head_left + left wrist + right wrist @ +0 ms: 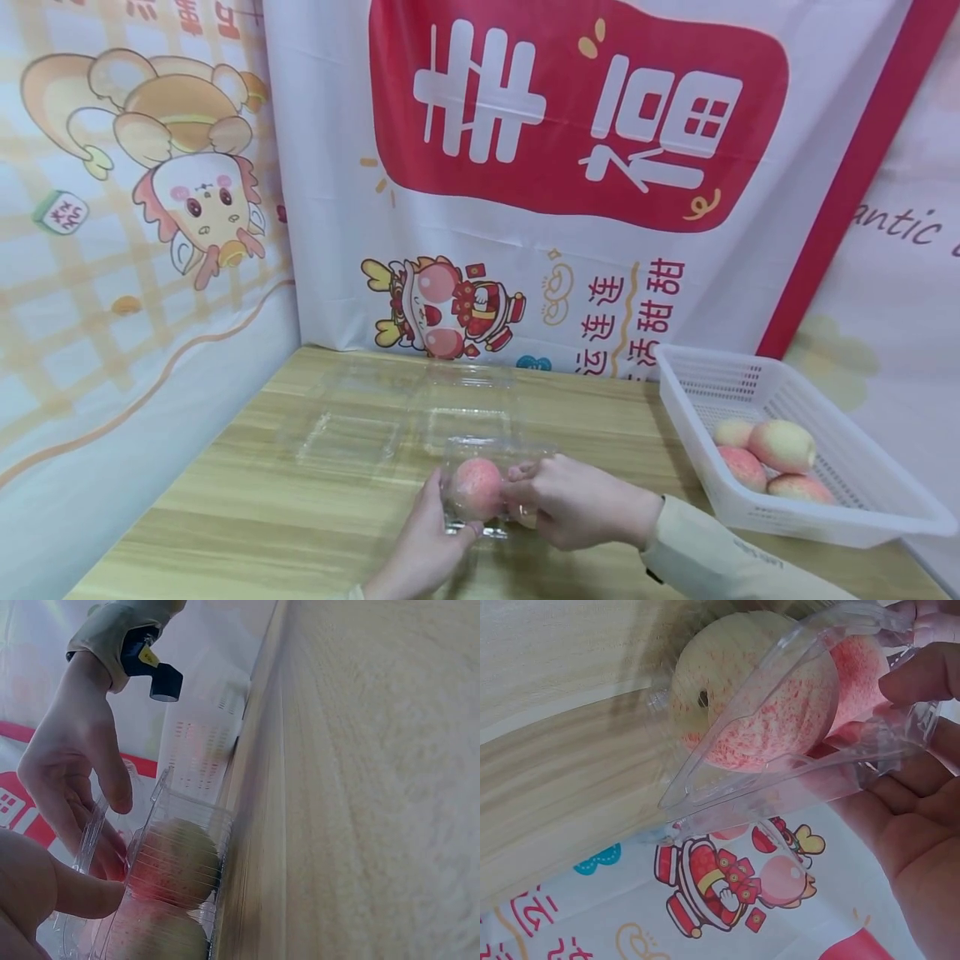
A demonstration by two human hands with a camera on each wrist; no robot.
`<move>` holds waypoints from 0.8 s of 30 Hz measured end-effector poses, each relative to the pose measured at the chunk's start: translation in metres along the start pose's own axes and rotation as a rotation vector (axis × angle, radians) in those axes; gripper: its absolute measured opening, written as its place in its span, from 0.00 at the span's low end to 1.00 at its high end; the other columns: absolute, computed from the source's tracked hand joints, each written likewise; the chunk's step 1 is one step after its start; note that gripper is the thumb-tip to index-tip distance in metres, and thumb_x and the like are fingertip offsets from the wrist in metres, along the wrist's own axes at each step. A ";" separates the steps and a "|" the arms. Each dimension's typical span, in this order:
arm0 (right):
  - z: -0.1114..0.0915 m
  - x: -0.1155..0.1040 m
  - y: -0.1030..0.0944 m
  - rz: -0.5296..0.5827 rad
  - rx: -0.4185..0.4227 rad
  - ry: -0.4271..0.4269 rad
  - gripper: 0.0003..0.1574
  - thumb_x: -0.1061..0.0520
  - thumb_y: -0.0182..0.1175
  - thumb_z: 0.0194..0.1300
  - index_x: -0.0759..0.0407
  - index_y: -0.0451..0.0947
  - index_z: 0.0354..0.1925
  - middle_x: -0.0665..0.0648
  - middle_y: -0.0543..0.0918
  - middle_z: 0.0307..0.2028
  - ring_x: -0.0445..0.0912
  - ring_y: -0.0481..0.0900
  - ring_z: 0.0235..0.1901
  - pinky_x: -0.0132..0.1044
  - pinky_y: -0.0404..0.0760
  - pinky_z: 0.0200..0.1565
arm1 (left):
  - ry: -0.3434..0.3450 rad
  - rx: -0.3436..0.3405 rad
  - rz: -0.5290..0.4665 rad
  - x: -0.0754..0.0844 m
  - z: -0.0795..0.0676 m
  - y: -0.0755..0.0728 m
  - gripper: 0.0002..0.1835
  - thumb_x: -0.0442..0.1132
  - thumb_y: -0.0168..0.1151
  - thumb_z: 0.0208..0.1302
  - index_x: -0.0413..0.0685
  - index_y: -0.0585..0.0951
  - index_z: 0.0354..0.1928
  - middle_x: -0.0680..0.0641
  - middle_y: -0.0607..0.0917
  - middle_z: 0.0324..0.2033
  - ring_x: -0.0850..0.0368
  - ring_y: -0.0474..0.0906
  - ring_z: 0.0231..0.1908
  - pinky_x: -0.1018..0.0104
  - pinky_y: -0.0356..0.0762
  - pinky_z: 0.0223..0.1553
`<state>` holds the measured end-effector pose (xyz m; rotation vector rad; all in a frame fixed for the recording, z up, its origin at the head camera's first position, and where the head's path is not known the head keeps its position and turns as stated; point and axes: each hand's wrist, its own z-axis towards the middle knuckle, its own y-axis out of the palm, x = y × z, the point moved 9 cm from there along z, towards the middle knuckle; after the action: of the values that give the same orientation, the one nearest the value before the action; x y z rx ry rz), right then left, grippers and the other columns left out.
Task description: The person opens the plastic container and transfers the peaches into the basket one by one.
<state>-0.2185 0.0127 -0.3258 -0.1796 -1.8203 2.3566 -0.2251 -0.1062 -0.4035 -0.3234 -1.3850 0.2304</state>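
In the head view, a clear plastic clamshell box stands near the table's front with two peaches in it. One pink peach shows plainly; the other is partly behind my right hand. My left hand grips the box's left end, thumb on the near side. With thumb and curled fingers, the right hand pinches the clear lid, which stands partly raised in the left wrist view. Close up in the right wrist view, a pale, red-speckled peach lies behind the clear plastic. Some fingertips are hidden.
At the right stands a white plastic basket holding several peaches. Behind the box, open clear plastic containers lie on the wooden table. A printed banner hangs along the table's back edge.
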 end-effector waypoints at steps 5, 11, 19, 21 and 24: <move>0.001 0.003 -0.003 0.042 0.002 0.000 0.28 0.73 0.54 0.34 0.53 0.78 0.36 0.44 0.79 0.31 0.31 0.72 0.31 0.20 0.74 0.30 | -0.002 -0.009 -0.004 0.000 0.000 -0.001 0.49 0.34 0.69 0.57 0.24 0.48 0.71 0.22 0.61 0.65 0.25 0.60 0.63 0.30 0.57 0.62; -0.002 0.016 -0.008 0.204 0.017 0.068 0.21 0.69 0.63 0.49 0.52 0.81 0.42 0.44 0.81 0.32 0.31 0.75 0.30 0.18 0.76 0.30 | -0.018 -0.010 -0.001 -0.001 0.000 -0.001 0.50 0.35 0.69 0.57 0.25 0.47 0.72 0.22 0.58 0.66 0.25 0.57 0.65 0.30 0.55 0.63; -0.013 0.035 -0.018 0.325 0.066 0.159 0.18 0.61 0.65 0.65 0.60 0.82 0.54 0.51 0.85 0.49 0.40 0.82 0.47 0.31 0.80 0.51 | -0.022 -0.009 -0.015 0.000 0.000 -0.001 0.52 0.34 0.70 0.56 0.22 0.45 0.71 0.19 0.58 0.65 0.25 0.58 0.64 0.30 0.55 0.63; -0.015 0.042 -0.021 0.336 0.086 0.200 0.20 0.59 0.62 0.68 0.60 0.80 0.57 0.53 0.84 0.51 0.40 0.83 0.45 0.31 0.81 0.49 | -0.019 -0.005 -0.020 -0.001 0.000 -0.002 0.52 0.34 0.70 0.56 0.22 0.46 0.71 0.20 0.60 0.64 0.25 0.60 0.63 0.31 0.57 0.62; -0.019 0.054 -0.024 0.329 0.109 0.288 0.22 0.54 0.58 0.72 0.61 0.77 0.61 0.55 0.84 0.51 0.39 0.84 0.43 0.33 0.82 0.48 | -0.016 -0.004 -0.023 -0.001 0.000 -0.001 0.52 0.35 0.70 0.56 0.22 0.46 0.71 0.21 0.62 0.64 0.26 0.62 0.63 0.31 0.59 0.61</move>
<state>-0.2664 0.0475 -0.3074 -0.8149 -1.6228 2.4683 -0.2252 -0.1076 -0.4038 -0.3097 -1.4043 0.2117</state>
